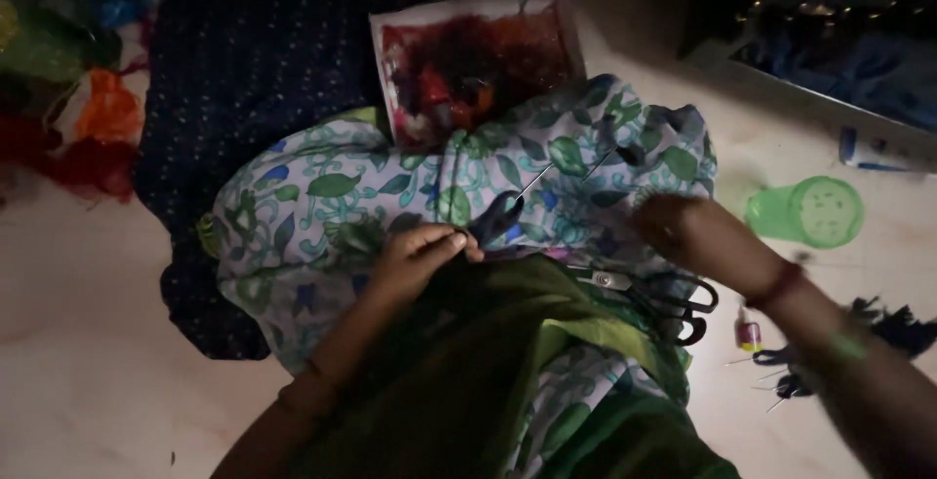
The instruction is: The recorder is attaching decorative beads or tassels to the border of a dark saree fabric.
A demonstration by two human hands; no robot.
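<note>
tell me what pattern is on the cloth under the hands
Green leaves and blue vines on a white cloth, clearest in the head view.

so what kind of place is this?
Probably a home sewing or craft spot on the floor, dimly lit. Leaf-print fabric lies across the lap, black scissors rest on it, and bright cloth scraps are piled to one side. The left hand pinches the cloth.

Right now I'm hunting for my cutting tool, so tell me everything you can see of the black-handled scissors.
The black-handled scissors lie flat on the green cloth, beside the leaf-printed fabric. Two dark looped handles point right, the pale metal blades point left and look closed. No hand holds them; the right hand, blurred, hovers just above.
</note>
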